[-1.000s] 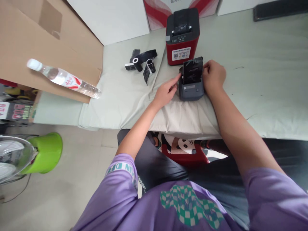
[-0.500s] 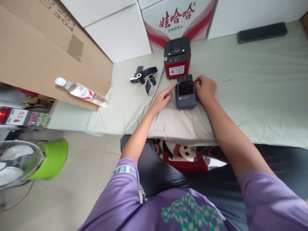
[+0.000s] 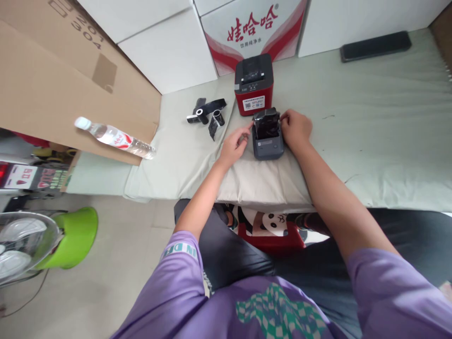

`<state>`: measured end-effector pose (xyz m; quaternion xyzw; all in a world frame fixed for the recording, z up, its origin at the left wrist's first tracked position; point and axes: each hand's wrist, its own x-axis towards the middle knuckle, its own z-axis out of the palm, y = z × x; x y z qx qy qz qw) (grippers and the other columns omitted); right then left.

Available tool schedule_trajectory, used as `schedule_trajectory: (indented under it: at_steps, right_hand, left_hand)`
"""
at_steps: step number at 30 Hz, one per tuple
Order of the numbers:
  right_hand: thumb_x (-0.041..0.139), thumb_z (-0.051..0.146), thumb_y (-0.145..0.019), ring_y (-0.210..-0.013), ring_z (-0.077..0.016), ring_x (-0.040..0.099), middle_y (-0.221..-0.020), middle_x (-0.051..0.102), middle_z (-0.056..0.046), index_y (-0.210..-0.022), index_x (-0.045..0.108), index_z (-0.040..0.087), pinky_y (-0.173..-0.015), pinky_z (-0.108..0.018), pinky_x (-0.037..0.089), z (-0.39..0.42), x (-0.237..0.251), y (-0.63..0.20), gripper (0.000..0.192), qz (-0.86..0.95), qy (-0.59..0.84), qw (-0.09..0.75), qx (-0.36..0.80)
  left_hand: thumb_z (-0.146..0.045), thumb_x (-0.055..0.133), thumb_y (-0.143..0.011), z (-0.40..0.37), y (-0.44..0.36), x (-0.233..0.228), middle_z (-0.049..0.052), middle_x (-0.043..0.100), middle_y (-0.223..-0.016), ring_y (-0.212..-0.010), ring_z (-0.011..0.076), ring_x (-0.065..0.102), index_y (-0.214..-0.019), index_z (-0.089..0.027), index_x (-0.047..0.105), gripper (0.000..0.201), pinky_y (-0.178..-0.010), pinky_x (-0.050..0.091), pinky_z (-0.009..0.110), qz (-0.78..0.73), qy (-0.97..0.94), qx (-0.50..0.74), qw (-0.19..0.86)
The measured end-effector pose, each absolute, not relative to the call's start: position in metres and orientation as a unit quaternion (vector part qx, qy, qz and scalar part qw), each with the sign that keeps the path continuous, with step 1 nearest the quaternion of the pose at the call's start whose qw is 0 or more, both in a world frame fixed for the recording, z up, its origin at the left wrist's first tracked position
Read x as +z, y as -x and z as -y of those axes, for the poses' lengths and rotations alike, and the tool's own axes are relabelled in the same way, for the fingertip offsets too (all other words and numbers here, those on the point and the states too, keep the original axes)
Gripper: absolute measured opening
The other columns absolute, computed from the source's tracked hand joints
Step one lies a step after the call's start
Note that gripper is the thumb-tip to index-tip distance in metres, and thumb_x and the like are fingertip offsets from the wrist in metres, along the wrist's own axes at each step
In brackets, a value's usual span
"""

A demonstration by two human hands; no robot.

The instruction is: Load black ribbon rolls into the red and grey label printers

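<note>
A small dark grey label printer (image 3: pixel 269 149) rests on the cloth-covered surface near its front edge. Its glossy black lid (image 3: pixel 266 124) is tilted up a little. At the lid's left corner, my left hand (image 3: pixel 233 147) presses with an outstretched index finger, the other fingers curled. My right hand (image 3: pixel 297 128) is closed, thumb and fingers pinching the lid's right side; its fingertips are partly hidden. Right behind stands a larger red and black printer (image 3: pixel 254 84). To the left lie several black ribbon rolls (image 3: pixel 206 114), some with white cores.
A water bottle (image 3: pixel 116 138) leans by a big cardboard box (image 3: pixel 81 70) at left. White cartons (image 3: pixel 254 35) line the back. A flat black case (image 3: pixel 376 46) lies at back right. Below left are a green bin-like object (image 3: pixel 76 238) and a fan (image 3: pixel 24 245).
The label printer's lid has tipped up slightly between my hands. Both hands stay at its sides. The whole view has shifted a little.
</note>
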<state>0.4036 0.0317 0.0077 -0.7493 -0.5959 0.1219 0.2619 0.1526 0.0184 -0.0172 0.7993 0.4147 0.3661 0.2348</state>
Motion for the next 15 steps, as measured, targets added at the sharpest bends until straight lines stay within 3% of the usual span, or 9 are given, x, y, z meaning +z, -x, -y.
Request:
schedule_trajectory:
  at_steps: [3,6,9,15]
  right_hand:
    - [0.047,0.018,-0.106,-0.111,-0.0321,0.073,-0.119,0.083,-0.017,-0.120,0.081,0.019,-0.098,-0.044,0.045,-0.029,0.012,-0.402,0.037,0.592,0.755,0.250,0.130]
    - [0.046,0.018,-0.106,-0.113,-0.0319,0.072,-0.121,0.083,-0.017,-0.121,0.080,0.019,-0.099,-0.044,0.044,-0.027,0.016,-0.401,0.038,0.592,0.756,0.243,0.138]
    - [0.046,0.018,-0.105,-0.113,-0.0319,0.072,-0.121,0.083,-0.017,-0.121,0.080,0.020,-0.099,-0.043,0.044,-0.027,0.016,-0.401,0.037,0.589,0.757,0.244,0.144]
    - [0.048,0.018,-0.102,-0.103,-0.0300,0.070,-0.113,0.083,-0.015,-0.114,0.080,0.021,-0.094,-0.042,0.045,-0.030,0.012,-0.405,0.035,0.594,0.749,0.262,0.133]
  left_hand:
    - [-0.026,0.050,-0.107,-0.025,-0.159,-0.014,0.016,0.069,-0.157,-0.110,0.0182,0.074,-0.135,-0.025,0.061,0.031,-0.096,0.061,0.035,-0.416,-0.785,0.366,0.278]
    - [-0.025,0.049,-0.108,-0.033,-0.158,-0.012,0.018,0.051,-0.177,-0.101,0.0144,0.074,-0.145,-0.027,0.057,0.038,-0.101,0.061,0.037,-0.432,-0.767,0.366,0.302]
    - [-0.024,0.049,-0.108,-0.033,-0.153,-0.006,0.017,0.059,-0.172,-0.099,0.0150,0.074,-0.150,-0.027,0.059,0.043,-0.103,0.061,0.039,-0.452,-0.758,0.358,0.305]
    - [-0.023,0.054,-0.107,-0.030,-0.161,0.011,0.016,0.075,-0.150,-0.120,0.0221,0.074,-0.156,-0.020,0.064,0.050,-0.098,0.060,0.035,-0.447,-0.793,0.301,0.284]
